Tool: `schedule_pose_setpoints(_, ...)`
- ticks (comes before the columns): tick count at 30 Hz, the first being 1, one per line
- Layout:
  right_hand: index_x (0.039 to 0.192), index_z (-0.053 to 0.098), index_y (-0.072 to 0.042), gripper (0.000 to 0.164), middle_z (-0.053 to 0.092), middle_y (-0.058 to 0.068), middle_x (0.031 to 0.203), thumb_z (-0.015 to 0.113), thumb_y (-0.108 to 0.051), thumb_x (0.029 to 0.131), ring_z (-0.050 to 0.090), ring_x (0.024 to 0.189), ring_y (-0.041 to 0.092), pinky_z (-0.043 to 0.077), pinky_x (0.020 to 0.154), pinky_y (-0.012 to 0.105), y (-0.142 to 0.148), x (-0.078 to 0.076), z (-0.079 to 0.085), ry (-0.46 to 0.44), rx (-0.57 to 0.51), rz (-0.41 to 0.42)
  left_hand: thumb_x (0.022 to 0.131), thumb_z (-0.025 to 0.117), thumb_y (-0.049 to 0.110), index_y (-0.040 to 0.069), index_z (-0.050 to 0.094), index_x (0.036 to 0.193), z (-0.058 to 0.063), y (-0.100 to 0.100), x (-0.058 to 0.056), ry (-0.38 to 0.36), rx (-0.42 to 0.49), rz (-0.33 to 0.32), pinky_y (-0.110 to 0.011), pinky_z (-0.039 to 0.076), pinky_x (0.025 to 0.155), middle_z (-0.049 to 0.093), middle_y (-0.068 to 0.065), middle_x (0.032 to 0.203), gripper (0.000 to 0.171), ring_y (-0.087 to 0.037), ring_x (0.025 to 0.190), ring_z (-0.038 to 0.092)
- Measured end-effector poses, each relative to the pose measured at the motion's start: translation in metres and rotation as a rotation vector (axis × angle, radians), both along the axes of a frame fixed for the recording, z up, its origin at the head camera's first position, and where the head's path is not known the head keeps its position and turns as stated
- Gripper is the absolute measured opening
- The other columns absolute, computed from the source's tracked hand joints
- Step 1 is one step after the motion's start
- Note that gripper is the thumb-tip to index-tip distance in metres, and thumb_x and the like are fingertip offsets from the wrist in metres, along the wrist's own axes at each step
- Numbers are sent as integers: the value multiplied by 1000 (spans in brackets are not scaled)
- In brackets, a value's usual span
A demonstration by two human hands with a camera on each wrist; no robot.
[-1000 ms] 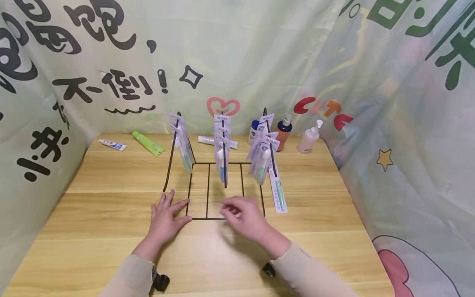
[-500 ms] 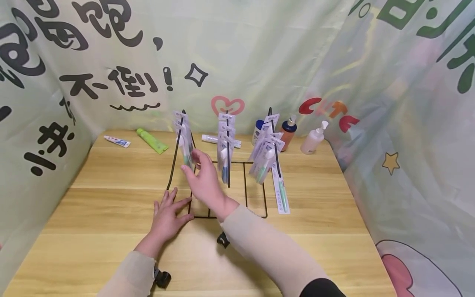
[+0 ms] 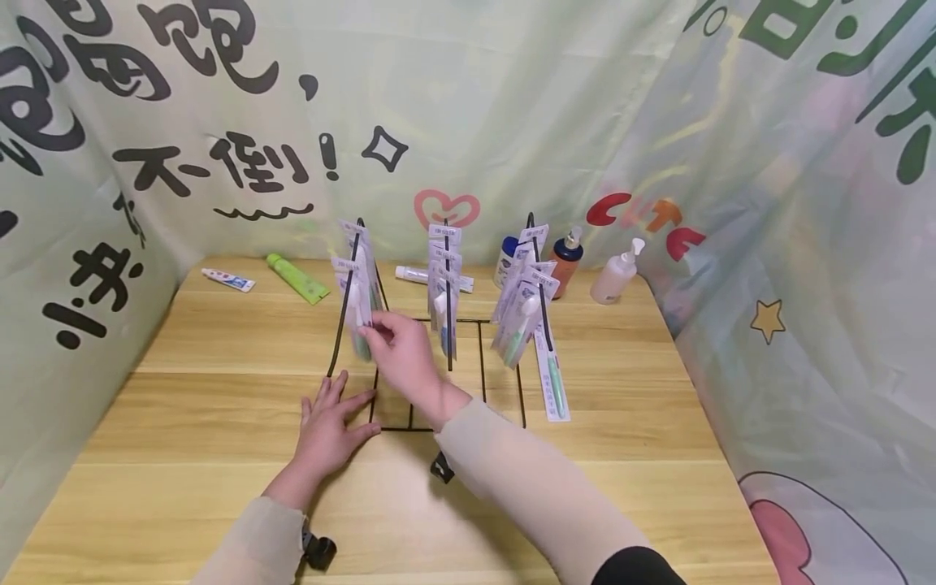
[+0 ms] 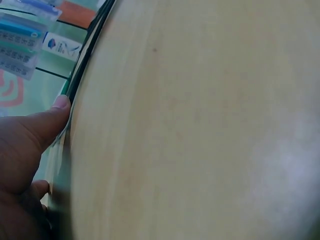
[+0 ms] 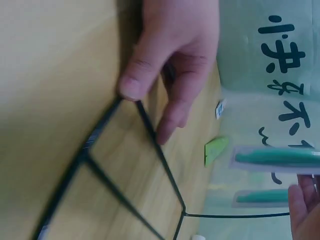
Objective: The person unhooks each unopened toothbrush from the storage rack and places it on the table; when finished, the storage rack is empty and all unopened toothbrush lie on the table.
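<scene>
A black wire display rack stands on the table with packaged toothbrushes on three hooks. My left hand rests at the base's front left corner, fingers spread, thumb on the wire; the right wrist view shows this left hand too. My right hand pinches the lower edge of the front packaged toothbrush on the left hook. In the right wrist view its green handle shows near my right fingertips. Other packs hang on the middle hook and right hook.
A packaged toothbrush lies on the table right of the rack. Along the back are a small tube, a green tube, a white tube, a blue-capped bottle, an orange pump bottle and a pink pump bottle.
My right hand has moved from over the rack's front to the left hook. The front toothbrush pack there has come forward along the hook. My left hand has stayed on the corner.
</scene>
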State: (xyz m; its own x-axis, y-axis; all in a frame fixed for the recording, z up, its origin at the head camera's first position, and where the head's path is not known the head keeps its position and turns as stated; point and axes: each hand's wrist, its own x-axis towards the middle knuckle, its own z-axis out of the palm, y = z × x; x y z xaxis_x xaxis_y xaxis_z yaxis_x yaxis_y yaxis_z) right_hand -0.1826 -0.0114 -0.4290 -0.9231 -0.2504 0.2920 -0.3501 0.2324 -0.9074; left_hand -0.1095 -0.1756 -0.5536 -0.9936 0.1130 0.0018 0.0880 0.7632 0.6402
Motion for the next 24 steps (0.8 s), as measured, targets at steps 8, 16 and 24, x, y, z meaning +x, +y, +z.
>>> schedule_pose_setpoints(8,115,74,10,17,77,23,110,68,2,100,78,93,23,62,80,25,31,52,0,-20,-44,218,91,83,25,4,67,142,-1,1,1,20,6,5,-81,-4,116,26,-26,171,58,-55,157,8)
schedule_pose_setpoints(16,108,74,5,11,75,16,102,68,3,98,70,86,12,62,76,25,88,97,14,220,-7,411,91,83,27,3,67,141,0,2,5,30,9,4,-80,-4,117,27,-28,169,58,-55,157,9)
schedule_pose_setpoints(24,101,73,14,18,78,11,95,73,-4,99,71,79,14,60,70,22,210,87,43,564,-287,72,92,83,36,14,66,145,1,2,4,-10,34,-5,-80,-6,116,20,-28,172,60,-54,158,4)
